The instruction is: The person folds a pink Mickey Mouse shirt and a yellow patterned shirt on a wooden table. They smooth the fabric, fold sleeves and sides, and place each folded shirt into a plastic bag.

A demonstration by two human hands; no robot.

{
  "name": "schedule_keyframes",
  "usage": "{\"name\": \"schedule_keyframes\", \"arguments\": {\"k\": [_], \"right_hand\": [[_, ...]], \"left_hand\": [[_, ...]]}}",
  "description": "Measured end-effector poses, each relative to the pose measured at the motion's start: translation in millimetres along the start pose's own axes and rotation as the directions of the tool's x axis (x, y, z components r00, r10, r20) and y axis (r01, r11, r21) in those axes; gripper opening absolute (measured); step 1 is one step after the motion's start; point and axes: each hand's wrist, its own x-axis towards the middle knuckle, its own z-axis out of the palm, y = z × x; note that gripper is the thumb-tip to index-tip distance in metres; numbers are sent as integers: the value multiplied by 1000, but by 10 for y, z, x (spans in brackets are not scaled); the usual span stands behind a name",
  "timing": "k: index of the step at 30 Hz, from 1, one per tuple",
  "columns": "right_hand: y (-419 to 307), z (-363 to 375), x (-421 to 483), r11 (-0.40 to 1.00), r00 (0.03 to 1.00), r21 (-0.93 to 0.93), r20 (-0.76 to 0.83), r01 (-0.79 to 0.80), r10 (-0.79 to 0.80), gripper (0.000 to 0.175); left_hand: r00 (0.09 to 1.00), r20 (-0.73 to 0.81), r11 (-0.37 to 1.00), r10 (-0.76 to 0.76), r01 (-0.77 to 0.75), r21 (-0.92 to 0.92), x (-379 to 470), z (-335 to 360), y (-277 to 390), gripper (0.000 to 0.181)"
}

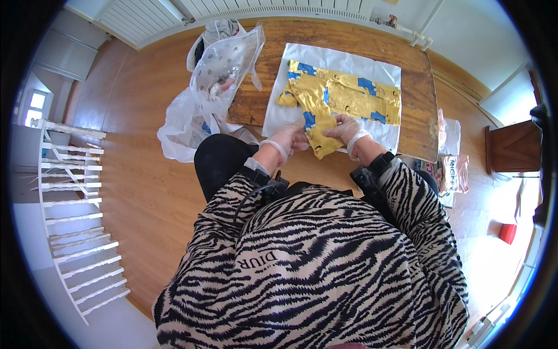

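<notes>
A yellow cloth garment [348,94] with blue cartoon prints lies on a white sheet [279,104] spread over a low wooden table [418,118]. One long part of it, a leg or a sleeve, comes towards me past the table's near edge. My left hand [290,139], in a clear thin glove, holds this part by its left edge, with the fingertips partly hidden by the cloth. Gloved the same way, my right hand [348,130] pinches its right edge between thumb and fingers. The rest of the garment lies flat, stretching right across the sheet.
Clear plastic bags [226,74] with cloth items sit on and beside the table's left end. More packaged items [453,174] lie on the floor at right. White balusters [72,200] stand at far left, radiators [139,19] behind, and a small red container [508,233] at right.
</notes>
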Motion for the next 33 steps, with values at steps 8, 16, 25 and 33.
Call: {"name": "schedule_keyframes", "arguments": {"k": [8,16,25,33], "right_hand": [[-45,17,-64,1000,1000,-8,3,-19,19,41],[-205,-147,-315,993,981,12,156,-118,115,53],[-174,-153,-415,995,940,-20,332,97,-85,89],[-122,-107,-422,986,984,-99,131,137,-124,87]], "left_hand": [[983,148,980,110,-131,147,-160,165,-10,43],[997,73,999,38,-35,-32,-58,38,21,28],[997,82,993,8,1,-117,-92,76,86,24],[997,73,995,-3,11,-97,-141,91,83,24]]}}
